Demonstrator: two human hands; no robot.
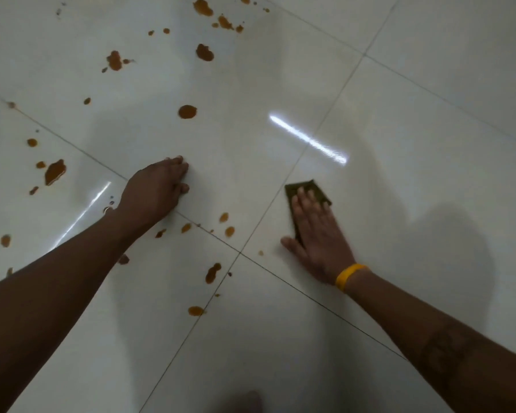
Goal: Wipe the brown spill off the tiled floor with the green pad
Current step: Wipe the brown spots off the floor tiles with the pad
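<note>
This looks like a room indoors, likely in a home, though nothing tells which room. The floor (pixel 399 219) is large glossy white tiles with thin dark grout lines (pixel 283 180). A long ceiling lamp shows as bright streaks (pixel 307 138) in the polish. Brown splashes (pixel 187 111) dot the tiles.

**Person: arms and what is worn**

Two bare forearms, no sleeves. Right hand (pixel 318 231): yellow band (pixel 349 275) round the wrist; dark marking, blurred, on the forearm. Left hand (pixel 155 189): thin metal bangle (pixel 108 209) at the wrist.
</note>
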